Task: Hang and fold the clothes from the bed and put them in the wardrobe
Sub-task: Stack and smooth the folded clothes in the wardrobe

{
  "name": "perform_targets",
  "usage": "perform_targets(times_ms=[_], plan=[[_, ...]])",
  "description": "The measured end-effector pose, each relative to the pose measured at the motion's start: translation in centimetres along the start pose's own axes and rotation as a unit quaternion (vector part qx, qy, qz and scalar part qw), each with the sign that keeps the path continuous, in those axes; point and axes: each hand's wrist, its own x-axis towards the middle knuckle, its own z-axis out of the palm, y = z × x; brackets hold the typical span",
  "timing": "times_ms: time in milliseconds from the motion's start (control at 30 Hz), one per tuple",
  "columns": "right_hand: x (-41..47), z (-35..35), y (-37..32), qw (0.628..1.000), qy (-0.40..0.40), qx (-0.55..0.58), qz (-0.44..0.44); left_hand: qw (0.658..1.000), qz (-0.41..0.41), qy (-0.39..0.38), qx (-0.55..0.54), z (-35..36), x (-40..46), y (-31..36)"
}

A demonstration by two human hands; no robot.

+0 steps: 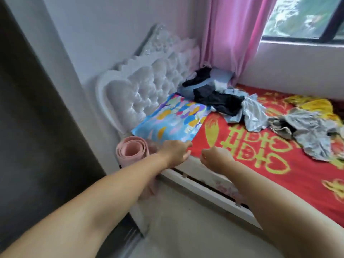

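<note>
Head view — clothes (242,107) strewn along bed (270,155) (headboard toward window).

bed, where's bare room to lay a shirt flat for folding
Free: the red bedspread along the near edge, between the colourful pillow and the grey garment, right of the right hand. Crowded: the corner by the headboard and pink curtain, under the dark clothes pile.
</note>
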Motion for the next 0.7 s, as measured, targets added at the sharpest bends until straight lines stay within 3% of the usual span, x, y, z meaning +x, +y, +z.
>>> perform_targets(times_ms=[300,500,700], plan=[[-8.4,-0.1,26.4,0.98,-0.047,-0.049,0.188,0.992,0.119,0.014,-0.047,2.4,17.7,18.8],[-9.9,1.6,34.3,0.968,-0.062,-0.019,0.243,0.988,0.149,-0.001,-0.033,3.8,25.2,24.1],[-5.6,4.2,39.5,0.959,-0.09,0.012,0.267,0.988,0.15,-0.031,-0.035,6.6,32.5,23.8]])
